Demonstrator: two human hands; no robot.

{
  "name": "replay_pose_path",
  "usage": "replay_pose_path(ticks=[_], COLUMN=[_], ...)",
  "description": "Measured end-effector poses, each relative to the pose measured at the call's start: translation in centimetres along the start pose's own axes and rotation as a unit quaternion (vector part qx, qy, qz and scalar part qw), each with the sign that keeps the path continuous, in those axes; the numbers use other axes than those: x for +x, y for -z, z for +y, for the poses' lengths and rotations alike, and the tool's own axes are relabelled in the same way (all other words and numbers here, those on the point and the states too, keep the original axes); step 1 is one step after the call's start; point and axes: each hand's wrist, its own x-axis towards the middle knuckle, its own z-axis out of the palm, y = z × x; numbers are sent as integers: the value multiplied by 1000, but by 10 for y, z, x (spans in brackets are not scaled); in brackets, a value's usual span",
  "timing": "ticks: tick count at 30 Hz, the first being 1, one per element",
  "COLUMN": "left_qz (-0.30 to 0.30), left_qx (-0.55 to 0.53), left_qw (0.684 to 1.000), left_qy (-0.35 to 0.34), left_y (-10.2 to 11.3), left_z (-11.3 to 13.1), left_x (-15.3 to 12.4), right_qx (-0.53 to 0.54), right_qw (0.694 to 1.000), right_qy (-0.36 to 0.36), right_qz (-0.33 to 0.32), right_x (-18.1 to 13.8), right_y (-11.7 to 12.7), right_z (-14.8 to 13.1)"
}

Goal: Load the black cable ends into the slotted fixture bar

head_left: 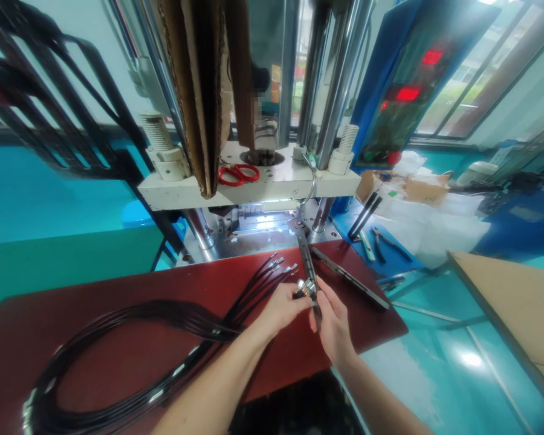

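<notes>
Coiled bundle of thin black cables [131, 344]: lies on the dark red mat [118, 290], ends fanned toward 1 o'clock.
Left hand [278, 308]: forearm extended, fingers pinched on the small silver metal connector [304, 287].
Right hand [333, 323]: wrist bent, fingers closed around the long dark metal strip [309, 272], pointing to 12 o'clock.

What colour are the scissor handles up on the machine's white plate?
Red; the scissors show best in the head view.

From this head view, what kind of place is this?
Likely a factory workstation for cable assembly: a column press with a lit red-digit control panel behind, and a bundle of black cables on the red mat by both hands.
</notes>
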Motion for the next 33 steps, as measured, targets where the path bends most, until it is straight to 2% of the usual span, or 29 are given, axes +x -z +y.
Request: replay_pose_path(ticks=[3,6,9,11,14,17,19,22,25,29,33], left_qz=[-1,36,76,98,113,60,21,-1,2,19,67], left_qx=[-3,44,87,72,-12,-44,-20,-1,-9,41,120], left_qw=[1000,997,986,983,989,997,1000,1000,1000,998,989], left_qy=[-10,-60,-118,-140,-91,-10,9,2,-12,-38,-52], left_y=[-1,-1,4,9,17,18,16,11,9,10,8], left_z=[-1,-1,3,9,17,21,19,12,6,0,-1], left_x=[0,0,1,0,-2,-3,-3,-1,2,3,1], right_qx=[-53,-93,-79,-56,-19,12,16,-9,-36,-48,-70], right_qw=[999,996,997,998,1000,1000,1000,1000,999,999,997], right_qy=[8,12,8,6,6,9,10,9,9,11,9], right_qz=[-1,-3,-7,-9,-3,8,7,-7,-15,-7,6], right_x=[-1,-2,-2,-2,-1,-1,-2,-3,-3,-3,-3], right_y=[-1,-3,-3,-2,2,5,6,5,5,3,1], right_z=[-1,-2,-3,-2,0,2,3,2,1,2,3])
